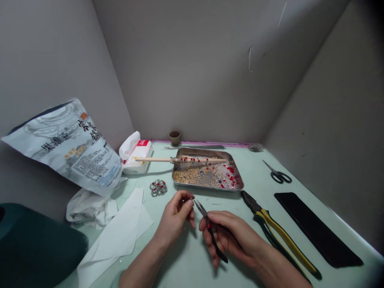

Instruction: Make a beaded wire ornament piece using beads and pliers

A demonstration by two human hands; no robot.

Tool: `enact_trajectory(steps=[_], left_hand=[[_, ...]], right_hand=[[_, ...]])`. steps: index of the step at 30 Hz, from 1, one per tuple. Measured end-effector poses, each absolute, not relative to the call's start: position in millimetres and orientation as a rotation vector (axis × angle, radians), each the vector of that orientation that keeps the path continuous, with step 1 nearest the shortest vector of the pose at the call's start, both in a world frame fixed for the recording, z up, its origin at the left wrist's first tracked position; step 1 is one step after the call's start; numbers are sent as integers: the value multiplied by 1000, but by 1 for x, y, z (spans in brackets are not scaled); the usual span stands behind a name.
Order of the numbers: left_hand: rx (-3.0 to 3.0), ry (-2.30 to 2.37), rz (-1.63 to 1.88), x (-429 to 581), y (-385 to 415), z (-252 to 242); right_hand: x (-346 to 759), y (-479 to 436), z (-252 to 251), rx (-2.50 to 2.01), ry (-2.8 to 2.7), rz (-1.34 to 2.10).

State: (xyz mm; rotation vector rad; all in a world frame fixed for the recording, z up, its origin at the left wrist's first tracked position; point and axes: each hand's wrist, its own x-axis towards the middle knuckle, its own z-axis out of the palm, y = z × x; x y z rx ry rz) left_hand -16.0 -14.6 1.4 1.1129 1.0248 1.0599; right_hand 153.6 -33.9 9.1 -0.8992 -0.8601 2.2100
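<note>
My left hand (177,213) pinches a tiny piece between thumb and forefinger; it is too small to make out. In my right hand (229,234) are needle-nose pliers (207,218) with black handles, their tips beside the left fingertips. Just beyond both hands lies a metal tray (207,187) of gold, clear and red beads. A wooden stick (153,159) rests across the tray, with wire and red beads around part of it. To the left of the tray sits a wire piece (158,187) of silver loops with red beads.
Large pliers (279,232), a black flat case (318,228) and scissors (279,175) lie on the right. At left stand a foil pouch (72,148), a tissue pack (139,158), white paper (117,232) and a dark green container (39,244). A small cup (174,138) is at the back.
</note>
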Motion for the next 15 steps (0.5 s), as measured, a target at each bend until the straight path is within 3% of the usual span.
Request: enact_trajectory(steps=[15], left_hand=[[1165,1070,1077,-15,-16,2]], right_hand=[[146,-36,10,-845,-608,2319]])
